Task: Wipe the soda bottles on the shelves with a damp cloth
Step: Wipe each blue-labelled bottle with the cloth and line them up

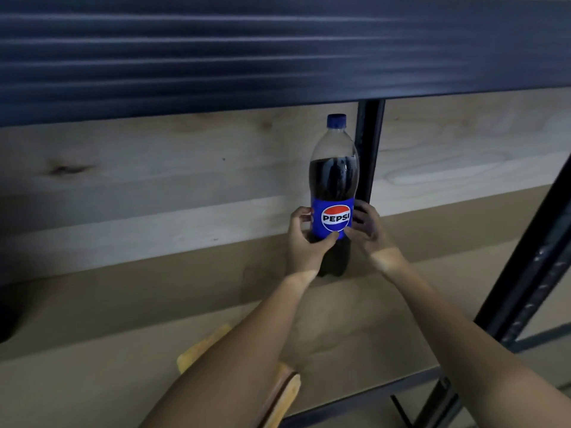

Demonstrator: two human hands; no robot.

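Observation:
A Pepsi bottle (333, 193) with dark cola, a blue cap and a blue label stands upright at the back of the brown shelf board (154, 304), close to a black upright post (369, 149). My left hand (304, 239) grips the bottle's lower left side, thumb across the front under the label. My right hand (366, 227) holds the right side, fingers curled behind it and thumb on the front. A yellow cloth (200, 347) lies on the shelf under my left forearm, partly hidden.
A dark blue shelf (278, 57) hangs low overhead. Pale wooden planks (154, 168) form the wall behind. A black slanted frame post (531, 267) runs down the right side. The shelf's front edge (370, 393) is near the bottom.

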